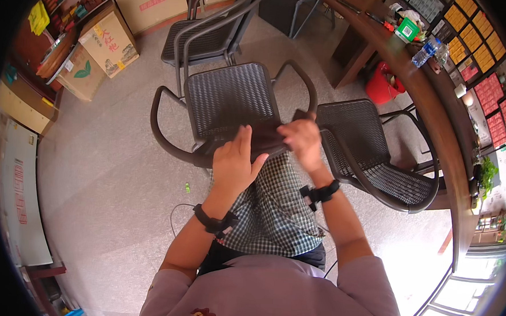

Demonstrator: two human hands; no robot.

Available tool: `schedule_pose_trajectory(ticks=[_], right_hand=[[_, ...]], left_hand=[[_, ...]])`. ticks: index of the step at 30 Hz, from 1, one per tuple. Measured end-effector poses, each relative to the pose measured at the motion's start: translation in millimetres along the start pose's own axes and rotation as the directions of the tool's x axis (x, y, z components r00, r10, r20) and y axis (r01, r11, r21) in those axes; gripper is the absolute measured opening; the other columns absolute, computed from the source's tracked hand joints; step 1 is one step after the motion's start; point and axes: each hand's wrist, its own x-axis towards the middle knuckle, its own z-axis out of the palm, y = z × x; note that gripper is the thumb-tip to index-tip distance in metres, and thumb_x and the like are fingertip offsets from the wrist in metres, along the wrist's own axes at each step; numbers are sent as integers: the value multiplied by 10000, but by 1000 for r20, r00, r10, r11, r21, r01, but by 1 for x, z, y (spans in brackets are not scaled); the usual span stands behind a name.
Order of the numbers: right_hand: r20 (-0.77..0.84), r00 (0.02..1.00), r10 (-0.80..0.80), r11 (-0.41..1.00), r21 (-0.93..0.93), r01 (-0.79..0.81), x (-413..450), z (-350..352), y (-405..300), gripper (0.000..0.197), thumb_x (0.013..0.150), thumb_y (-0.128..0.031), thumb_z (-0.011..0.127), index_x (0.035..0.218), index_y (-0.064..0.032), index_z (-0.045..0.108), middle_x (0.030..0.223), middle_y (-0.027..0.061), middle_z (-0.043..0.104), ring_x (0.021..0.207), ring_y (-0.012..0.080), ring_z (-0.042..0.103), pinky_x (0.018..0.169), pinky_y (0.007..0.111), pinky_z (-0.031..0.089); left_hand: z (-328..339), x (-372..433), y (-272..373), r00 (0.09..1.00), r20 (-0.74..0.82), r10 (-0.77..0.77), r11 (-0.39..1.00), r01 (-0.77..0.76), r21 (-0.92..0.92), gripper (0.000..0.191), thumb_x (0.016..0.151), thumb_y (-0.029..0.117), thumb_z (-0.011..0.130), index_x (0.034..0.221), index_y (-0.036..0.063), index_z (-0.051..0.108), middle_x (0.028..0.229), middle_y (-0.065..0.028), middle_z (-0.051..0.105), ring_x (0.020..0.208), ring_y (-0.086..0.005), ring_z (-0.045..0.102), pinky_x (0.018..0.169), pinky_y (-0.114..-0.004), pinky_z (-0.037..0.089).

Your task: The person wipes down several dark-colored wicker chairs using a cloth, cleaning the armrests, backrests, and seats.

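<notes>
A dark brown cloth (pixel 263 135) lies across the top of the backrest of a woven armchair (pixel 228 96) that stands in front of me. At the cloth's left end is my left hand (pixel 238 157), palm down with the fingers extended and the thumb apart; it seems to rest on or just over the cloth. My right hand (pixel 302 139) is blurred at the cloth's right side, fingers bent, and a dark piece of the cloth shows beyond it. Whether the fingers pinch the cloth cannot be made out. Each wrist wears a black strap.
Another woven armchair (pixel 361 142) stands close on the right, beside a long curved wooden counter (pixel 431 111). A red bucket (pixel 382 84) is under the counter. Beyond the middle chair are stacked armchairs (pixel 208 35). Cardboard boxes (pixel 109 43) stand at the upper left.
</notes>
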Motion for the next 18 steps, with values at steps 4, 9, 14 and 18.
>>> schedule_pose_trajectory(ticks=[4,9,14,18], right_hand=[[-84,853,516,854,124,-505,-32,-15,73,171,946,-92,583,1092,-55,662,1135,150,671,1045,306,645,915,385,498],[-28,914,404,900,192,-392,-18,-6,17,99,894,-65,645,969,-28,698,1092,160,678,1049,309,628,879,388,513],[36,878,477,865,159,-476,4,0,-46,265,840,-266,738,1079,-153,711,1113,111,555,999,305,566,818,401,504],[12,816,578,816,-28,-577,9,19,-22,317,899,-335,679,1159,-154,669,1152,160,512,1006,370,575,825,451,510]], left_hand=[[14,0,-2,986,-72,147,988,-144,47,369,878,415,653,969,58,671,827,-70,678,671,-235,613,583,-348,454],[15,-2,-6,980,-122,156,984,-144,104,330,873,402,656,751,96,631,670,-25,577,604,-216,562,533,-346,410],[2,-5,-28,979,-111,171,982,-160,99,302,852,368,679,743,89,646,664,-27,592,604,-218,568,539,-351,430],[-16,0,-59,975,-143,169,985,-164,48,253,806,320,713,711,95,645,653,-32,591,598,-230,574,537,-364,433]])
